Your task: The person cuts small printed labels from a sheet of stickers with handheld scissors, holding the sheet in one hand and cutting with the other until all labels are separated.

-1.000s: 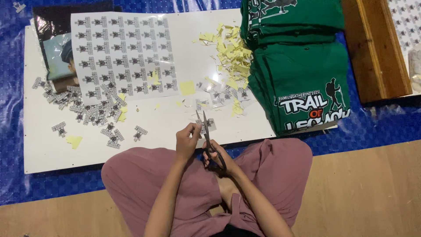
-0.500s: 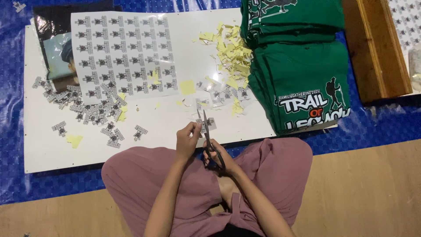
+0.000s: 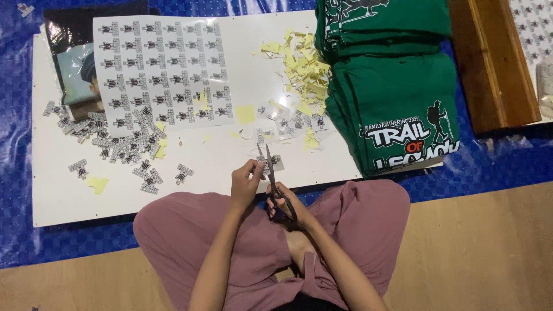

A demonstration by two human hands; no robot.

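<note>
Closest in, the person sits cross-legged in pink trousers [image 3: 190, 230] on the wood floor. The right hand [image 3: 286, 206] is wrapped around the dark handles of a pair of scissors [image 3: 272, 178], fingers through the loops, blades pointing up toward 12 o'clock and nearly closed. The left hand [image 3: 247, 184] pinches a small printed label piece [image 3: 271, 163] between thumb and fingertips, right against the blades, just over the near edge of the white board [image 3: 57, 196].

Out on the board, at about 10 o'clock from the hands, there's a scatter of cut-out labels [image 3: 109, 144] with a few yellow bits mixed in. Past that sits the uncut sticker sheet [image 3: 161, 69], rows of little black-and-white prints. At 12 to 1 o'clock is a heap of yellow paper scraps [image 3: 299, 66].

Off at 2 o'clock, a stack of folded green T-shirts [image 3: 397, 92] with a hiker print overlaps the board's edge. Further right lies a wooden plank [image 3: 489, 63], all of it on a blue tarp [image 3: 17, 144].
</note>
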